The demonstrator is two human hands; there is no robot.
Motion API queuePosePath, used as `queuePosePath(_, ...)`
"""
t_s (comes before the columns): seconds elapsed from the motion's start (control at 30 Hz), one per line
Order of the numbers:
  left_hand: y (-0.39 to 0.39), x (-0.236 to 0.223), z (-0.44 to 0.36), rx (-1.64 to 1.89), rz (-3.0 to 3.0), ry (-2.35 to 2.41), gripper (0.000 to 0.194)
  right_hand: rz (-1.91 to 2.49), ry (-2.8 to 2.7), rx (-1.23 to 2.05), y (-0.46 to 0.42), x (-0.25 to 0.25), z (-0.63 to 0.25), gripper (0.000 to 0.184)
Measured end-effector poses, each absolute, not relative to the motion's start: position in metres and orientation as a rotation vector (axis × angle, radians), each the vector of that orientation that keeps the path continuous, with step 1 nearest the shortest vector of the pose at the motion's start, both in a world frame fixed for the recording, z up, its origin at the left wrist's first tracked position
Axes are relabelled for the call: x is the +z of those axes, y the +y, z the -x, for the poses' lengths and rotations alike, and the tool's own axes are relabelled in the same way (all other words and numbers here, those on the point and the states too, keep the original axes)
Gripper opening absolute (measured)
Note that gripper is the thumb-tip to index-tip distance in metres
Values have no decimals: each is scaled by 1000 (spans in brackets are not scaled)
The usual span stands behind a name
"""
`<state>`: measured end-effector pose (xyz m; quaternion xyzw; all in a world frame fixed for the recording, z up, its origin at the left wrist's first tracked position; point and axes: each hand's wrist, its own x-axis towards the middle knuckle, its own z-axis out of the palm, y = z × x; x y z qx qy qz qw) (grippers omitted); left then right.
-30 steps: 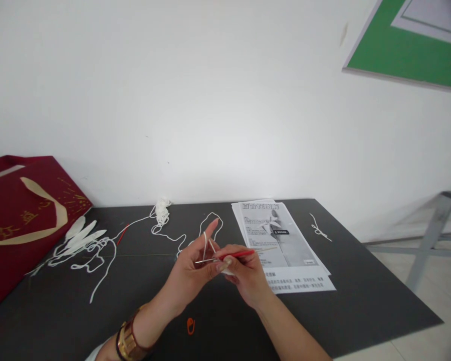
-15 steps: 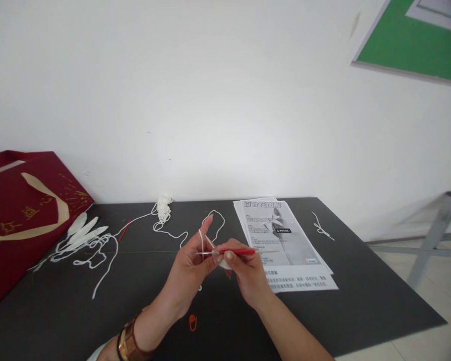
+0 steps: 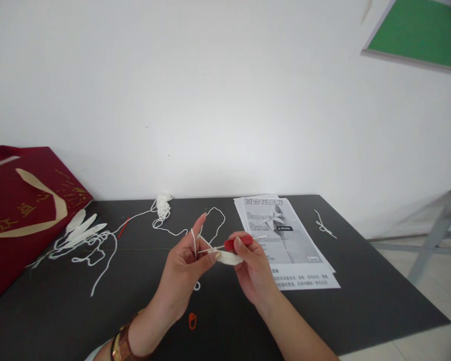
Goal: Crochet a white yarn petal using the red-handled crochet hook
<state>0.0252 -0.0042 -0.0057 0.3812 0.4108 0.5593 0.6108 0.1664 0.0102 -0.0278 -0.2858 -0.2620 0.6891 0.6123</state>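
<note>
My left hand (image 3: 186,263) pinches the end of a small white crocheted piece (image 3: 230,258) between thumb and fingers. White yarn (image 3: 194,240) loops around its raised index finger. In my right hand (image 3: 253,265) is a crochet hook (image 3: 233,245) with a red grip, held between thumb and fingers. The hook's thin metal shaft points left into the top edge of the crocheted piece, close to my left fingertips. Stitches on the shaft are too small to make out. From my left hand the yarn runs back to a loose white bundle (image 3: 163,204).
White petal-shaped pieces (image 3: 80,230) with tangled yarn tails lie at the left beside a dark red bag (image 3: 30,215). A red stick (image 3: 124,227) is near them. Printed sheets (image 3: 300,250) lie right of my hands, a yarn scrap (image 3: 323,225) beyond. An orange stitch marker (image 3: 192,321) is in front.
My right hand has turned and shifted slightly right along the hook, showing more of the white crocheted piece. My left hand has moved a little left, still pinching it.
</note>
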Motion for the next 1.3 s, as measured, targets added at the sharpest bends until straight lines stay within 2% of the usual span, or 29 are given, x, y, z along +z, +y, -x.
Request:
queuePosePath(0.5,-13,7,-24,1194,-823,961,76,618,-726,1568,11,-18,-179,18)
queuePosePath(0.97,-12,2,-20,1190,-956,1028,73,604,-1080,1265,8,-19,-194,14)
queuePosePath(1.3,-13,3,-21,1237,-920,1042,72,595,-1108,1185,6,-21,-195,10)
